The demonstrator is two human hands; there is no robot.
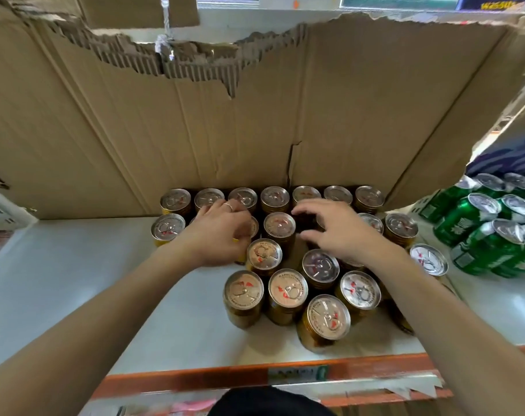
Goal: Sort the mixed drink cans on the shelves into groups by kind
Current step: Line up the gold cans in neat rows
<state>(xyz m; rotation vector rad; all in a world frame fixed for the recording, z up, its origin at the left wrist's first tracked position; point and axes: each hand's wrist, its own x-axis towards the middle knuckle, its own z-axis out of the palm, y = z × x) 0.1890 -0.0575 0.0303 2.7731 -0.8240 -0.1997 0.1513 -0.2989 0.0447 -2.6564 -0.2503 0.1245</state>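
Several gold cans with silver pull-tab lids stand on the white shelf [75,283]: a back row [274,198] against the cardboard, a second row [167,228], and a loose cluster in front [288,291]. My left hand [222,232], a ring on one finger, reaches into the second row with fingers curled down around a gold can that it mostly hides. My right hand [337,231] hovers over the cans to the right, fingers spread and bent, and I cannot tell whether it grips one.
Green cans [477,220] stand grouped at the shelf's right end. A torn brown cardboard sheet [225,115] backs the shelf. An orange rail [195,376] with a price label edges the front. Bare shelf lies to the left.
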